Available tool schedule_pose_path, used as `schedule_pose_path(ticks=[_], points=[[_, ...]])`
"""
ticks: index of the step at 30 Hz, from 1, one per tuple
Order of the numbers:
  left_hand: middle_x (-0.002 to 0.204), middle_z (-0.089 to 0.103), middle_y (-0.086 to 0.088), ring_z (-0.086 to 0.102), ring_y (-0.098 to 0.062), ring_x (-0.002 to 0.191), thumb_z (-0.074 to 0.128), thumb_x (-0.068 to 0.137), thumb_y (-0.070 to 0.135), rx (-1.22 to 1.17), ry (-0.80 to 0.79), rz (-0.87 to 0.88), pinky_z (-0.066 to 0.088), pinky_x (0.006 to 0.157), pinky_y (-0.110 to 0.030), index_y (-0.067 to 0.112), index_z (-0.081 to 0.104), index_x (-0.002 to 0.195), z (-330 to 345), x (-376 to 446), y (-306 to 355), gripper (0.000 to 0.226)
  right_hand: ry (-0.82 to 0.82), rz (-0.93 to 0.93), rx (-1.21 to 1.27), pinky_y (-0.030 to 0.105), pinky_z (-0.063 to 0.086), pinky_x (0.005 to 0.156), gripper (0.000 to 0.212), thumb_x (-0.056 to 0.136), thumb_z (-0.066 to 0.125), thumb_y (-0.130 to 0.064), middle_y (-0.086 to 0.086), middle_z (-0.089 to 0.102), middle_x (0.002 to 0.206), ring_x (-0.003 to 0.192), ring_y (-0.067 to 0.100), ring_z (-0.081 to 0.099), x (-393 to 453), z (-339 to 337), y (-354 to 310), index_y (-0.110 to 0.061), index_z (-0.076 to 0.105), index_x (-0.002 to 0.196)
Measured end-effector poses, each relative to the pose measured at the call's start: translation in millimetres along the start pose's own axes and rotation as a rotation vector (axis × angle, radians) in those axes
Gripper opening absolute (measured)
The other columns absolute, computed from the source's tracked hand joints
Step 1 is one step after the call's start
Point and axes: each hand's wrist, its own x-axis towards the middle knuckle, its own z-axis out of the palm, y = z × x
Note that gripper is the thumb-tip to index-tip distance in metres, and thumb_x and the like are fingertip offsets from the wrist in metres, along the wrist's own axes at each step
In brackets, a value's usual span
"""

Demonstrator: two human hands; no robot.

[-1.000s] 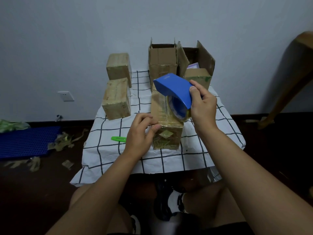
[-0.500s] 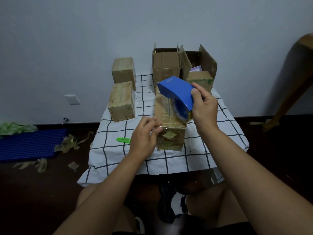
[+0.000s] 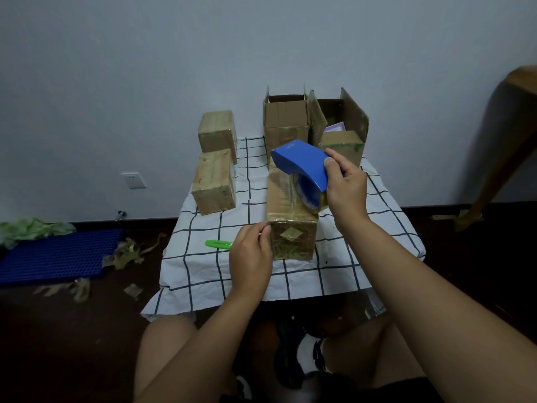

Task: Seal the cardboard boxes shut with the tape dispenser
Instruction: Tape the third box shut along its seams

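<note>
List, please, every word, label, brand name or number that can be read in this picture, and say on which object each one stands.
None can be read.
Blue tape dispenser: no legible marking shows.
Box being taped: a scrap of tape on its near face, no print visible.
Purple item inside the open box: too small and blurred to tell if it carries text.
Wall socket: no lettering visible.

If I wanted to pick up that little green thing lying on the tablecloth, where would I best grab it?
Probably pinch the green tool across its narrow width near its free left end, coming from above. It lies flat on the checked tablecloth, long and slim, so only its thin sides offer a hold. Its right end sits close behind the left hand, so the left end looks easier to reach.
</note>
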Motion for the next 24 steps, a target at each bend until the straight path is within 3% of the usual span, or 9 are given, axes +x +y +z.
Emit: schedule_pose_path(ticks=[5, 10, 14, 16, 19, 21, 24], points=[[0.099, 0.066, 0.002, 0.057, -0.005, 0.086, 0.061, 0.096, 0.022, -0.074, -0.041, -0.133, 0.037, 0.071, 0.0, 0.012, 0.072, 0.109, 3, -1, 10, 0.02, -0.003, -0.002, 0.009, 0.015, 0.053, 0.072, 0.032, 0.101, 0.055, -0.025, -0.007, 0.065, 0.112, 0.097, 0.002, 0.062, -1, -1, 0, -0.017, 0.065, 0.13], [0.09, 0.067, 0.004, 0.061, -0.01, 0.084, 0.062, 0.094, 0.026, -0.14, -0.031, -0.309, 0.037, 0.064, -0.005, 0.013, 0.074, 0.096, 6, 6, 15, 0.017, -0.023, -0.007, 0.007, 0.024, 0.055, 0.079, 0.028, 0.101, 0.055, -0.024, -0.009, 0.066, 0.109, 0.101, 0.007, 0.062, -2, 2, -1, -0.019, 0.067, 0.126], [0.086, 0.065, 0.01, 0.063, -0.007, 0.085, 0.063, 0.093, 0.036, -0.092, -0.169, -0.355, 0.041, 0.063, -0.012, 0.014, 0.073, 0.106, 0, 8, 11, 0.028, -0.028, -0.008, 0.017, 0.021, 0.055, 0.078, 0.03, 0.102, 0.054, -0.024, -0.007, 0.065, 0.112, 0.103, 0.008, 0.061, -3, 2, -1, -0.018, 0.066, 0.128], [0.106, 0.06, 0.005, 0.058, -0.013, 0.102, 0.063, 0.091, 0.039, 0.045, -0.176, -0.253, 0.045, 0.076, -0.023, 0.013, 0.064, 0.12, -1, 5, 12, 0.038, -0.03, -0.002, 0.014, 0.021, 0.055, 0.078, 0.03, 0.102, 0.054, -0.024, -0.008, 0.064, 0.112, 0.103, 0.008, 0.061, -3, 1, -2, -0.018, 0.065, 0.129], [0.12, 0.055, -0.001, 0.049, -0.016, 0.109, 0.065, 0.09, 0.035, 0.207, -0.099, 0.159, 0.043, 0.086, -0.03, 0.015, 0.06, 0.122, 5, 3, 23, 0.038, -0.023, 0.014, 0.021, 0.019, 0.054, 0.078, 0.029, 0.102, 0.053, -0.024, -0.015, 0.065, 0.107, 0.099, 0.003, 0.062, -3, -1, -4, -0.019, 0.067, 0.127], [0.114, 0.062, -0.002, 0.055, -0.019, 0.103, 0.067, 0.088, 0.034, 0.286, -0.102, 0.366, 0.044, 0.085, -0.034, 0.015, 0.066, 0.112, 12, 6, 29, 0.03, -0.019, 0.026, 0.034, 0.019, 0.055, 0.078, 0.028, 0.102, 0.053, -0.024, -0.016, 0.065, 0.105, 0.098, 0.003, 0.062, -2, -2, -4, -0.02, 0.067, 0.125], [0.094, 0.067, 0.001, 0.06, -0.018, 0.085, 0.072, 0.085, 0.027, 0.338, -0.026, 0.511, 0.043, 0.078, -0.035, 0.015, 0.071, 0.093, 18, 10, 29, 0.014, -0.021, 0.04, 0.045, 0.02, 0.055, 0.078, 0.028, 0.101, 0.054, -0.024, -0.013, 0.065, 0.106, 0.098, 0.004, 0.062, -2, -3, -3, -0.02, 0.067, 0.126]])
